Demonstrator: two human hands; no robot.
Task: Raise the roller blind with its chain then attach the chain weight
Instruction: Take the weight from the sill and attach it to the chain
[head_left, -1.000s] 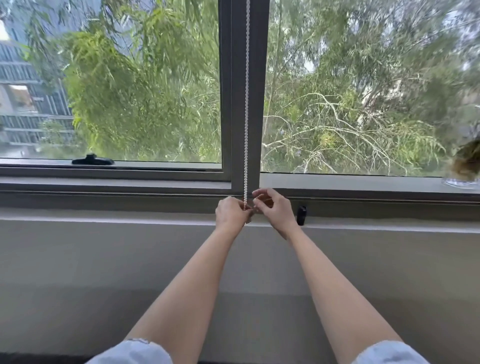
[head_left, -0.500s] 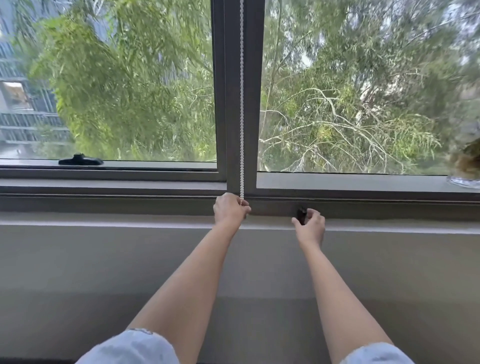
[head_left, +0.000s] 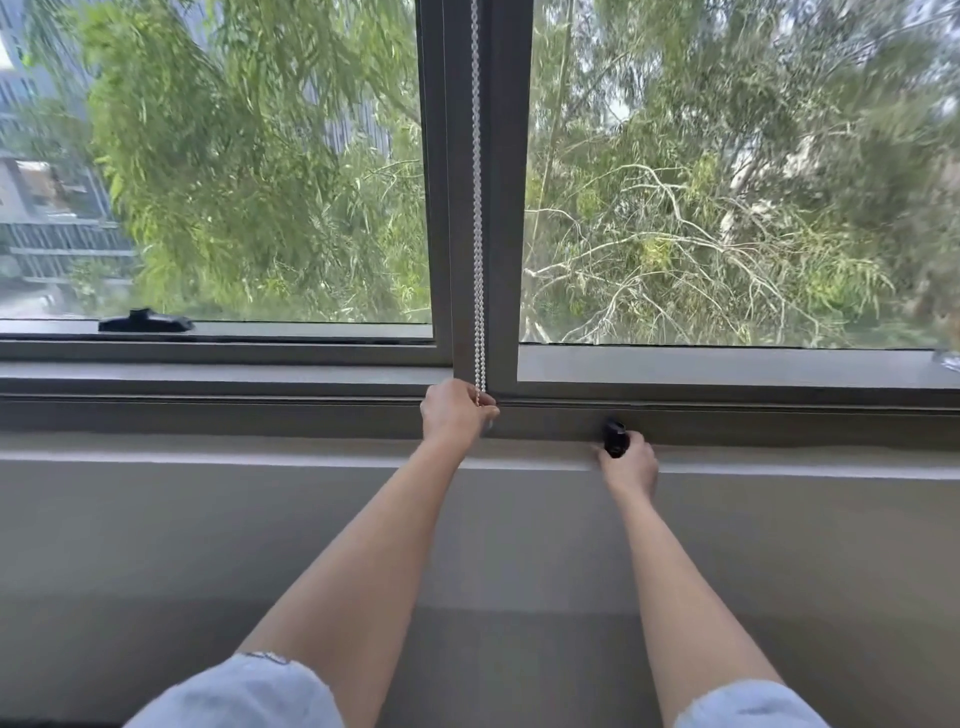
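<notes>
A white bead chain (head_left: 478, 208) hangs straight down in front of the grey window mullion (head_left: 506, 182). My left hand (head_left: 456, 413) is closed around the chain's lower end at sill height. A small black chain weight (head_left: 614, 437) stands on the ledge to the right. My right hand (head_left: 629, 462) has its fingers wrapped around the weight from below and the right. The roller blind itself is out of view above the frame.
A grey sill and ledge (head_left: 260, 457) run across the wall under the two panes. A black window handle (head_left: 145, 321) lies on the left frame. Something sits on the sill at the far right edge (head_left: 950, 358). Trees and buildings fill the glass.
My right hand left the chain's end and moved right to the black weight, closing on it. My left hand stayed on the chain.
</notes>
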